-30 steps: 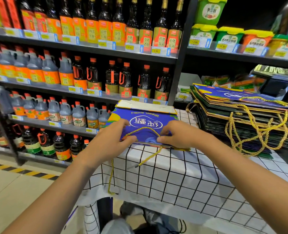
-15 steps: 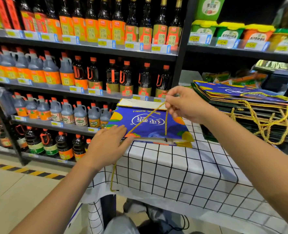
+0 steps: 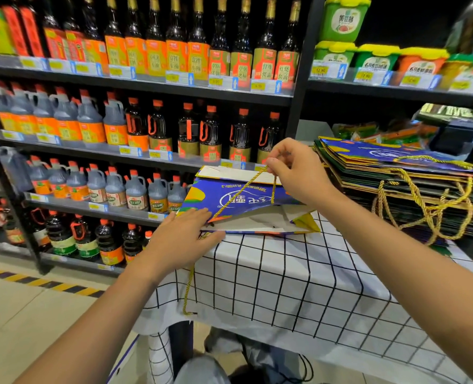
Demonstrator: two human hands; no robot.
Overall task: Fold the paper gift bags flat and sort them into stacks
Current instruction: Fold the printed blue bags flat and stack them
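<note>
A blue paper gift bag [image 3: 238, 202] with a white logo lies on the checked tablecloth [image 3: 285, 286] at the table's far left corner. Its upper panel is lifted, showing the white inside. My right hand [image 3: 296, 169] pinches the gold rope handle [image 3: 243, 191] and holds it up above the bag. My left hand [image 3: 182, 239] lies flat with straight fingers on the bag's near left corner. A second gold rope [image 3: 189, 284] hangs over the table's edge. A tall stack of folded flat bags [image 3: 401, 176] sits at the right.
Store shelves [image 3: 146, 90] of sauce bottles and jugs stand just behind and left of the table. Gold handles [image 3: 423, 206] dangle from the stack's front. The floor at the left has a yellow-black stripe [image 3: 36, 281]. Something grey lies under the table.
My right hand has taken the gold handle and raised it, pulling the bag's top panel up so the mouth gapes open. My left hand slid to the bag's near left corner.
</note>
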